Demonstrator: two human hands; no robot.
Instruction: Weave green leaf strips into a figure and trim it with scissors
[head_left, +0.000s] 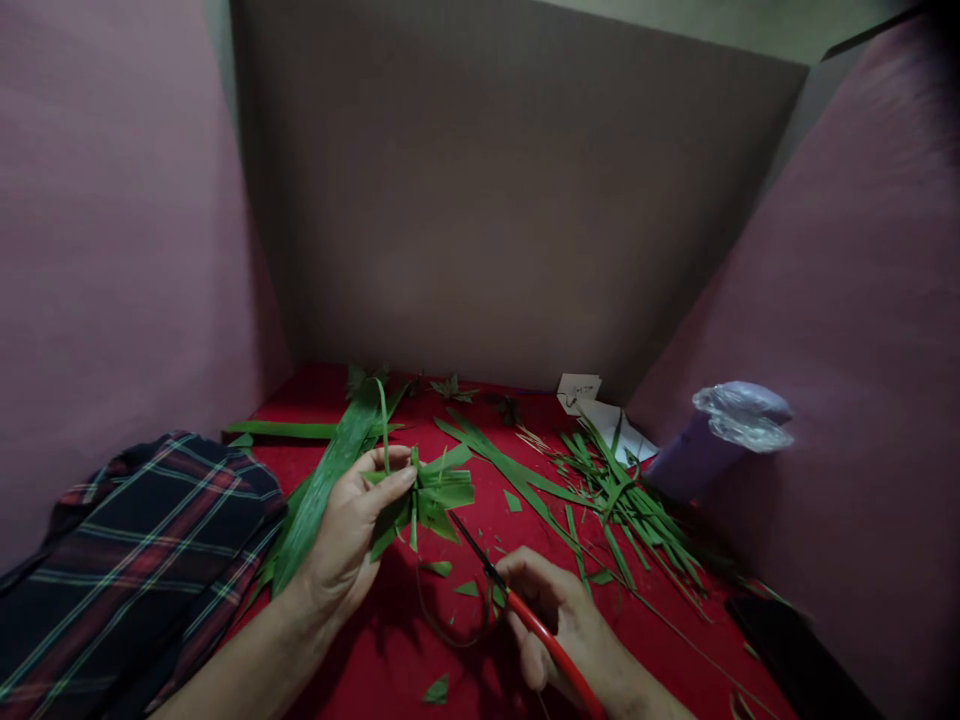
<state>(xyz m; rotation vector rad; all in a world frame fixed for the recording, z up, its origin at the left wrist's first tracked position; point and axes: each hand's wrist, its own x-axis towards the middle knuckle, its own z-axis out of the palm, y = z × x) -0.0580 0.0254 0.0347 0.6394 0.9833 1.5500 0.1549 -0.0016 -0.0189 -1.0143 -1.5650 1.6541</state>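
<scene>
My left hand [367, 515] pinches a star-shaped piece of woven green leaf strips [444, 490] between thumb and fingers. One thin strip curves upward from it, and several pointed ends fan out to the right. In my right hand [559, 610] is a pair of scissors [536, 625] with red handles and dark blades. The blade tips point up and left, close to the lower right edge of the woven leaf piece; whether they touch it I cannot tell. My fingers partly hide the handles.
Long broad leaves [337, 470] lie behind my left hand. A pile of cut green strips [622, 495] covers the right side of the red cloth [300, 385]. Dark plaid fabric [150, 560] is at left; a purple plastic-wrapped object [701, 450], white papers [619, 430] and a dark flat object [795, 650] are right.
</scene>
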